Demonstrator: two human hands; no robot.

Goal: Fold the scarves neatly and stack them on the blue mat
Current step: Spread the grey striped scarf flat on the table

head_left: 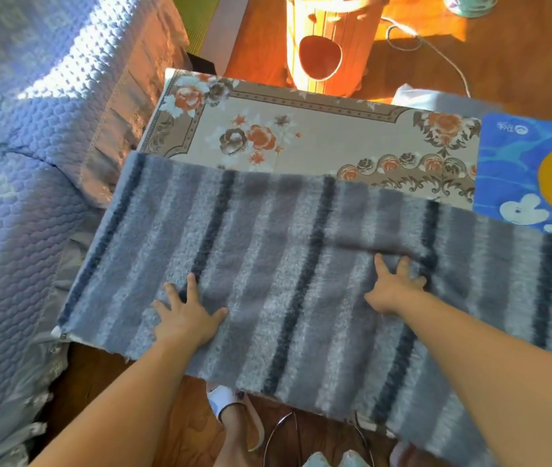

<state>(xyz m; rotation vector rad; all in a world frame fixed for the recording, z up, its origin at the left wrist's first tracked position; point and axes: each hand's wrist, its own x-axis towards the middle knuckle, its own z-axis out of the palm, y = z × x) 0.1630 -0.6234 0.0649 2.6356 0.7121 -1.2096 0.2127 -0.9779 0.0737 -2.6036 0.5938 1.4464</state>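
A fuzzy grey scarf (267, 251) with dark and pale stripes lies spread flat across the near half of a table covered by a floral cloth (318, 136). My left hand (188, 315) presses flat on the scarf with fingers spread, near its left part. My right hand (394, 286) lies flat on the scarf to the right of centre, fingers spread over a slight ridge in the fabric. The blue mat (503, 170), printed with a cartoon tiger, lies at the table's right end; the scarf's right part overlaps its near edge.
A blue quilted sofa cover (25, 163) fills the left side. A wooden barrel-shaped stand (325, 42) and a white cable (436, 48) sit on the wood floor beyond the table. A slippered foot (230, 409) and a wire frame (284, 436) show below the table's near edge.
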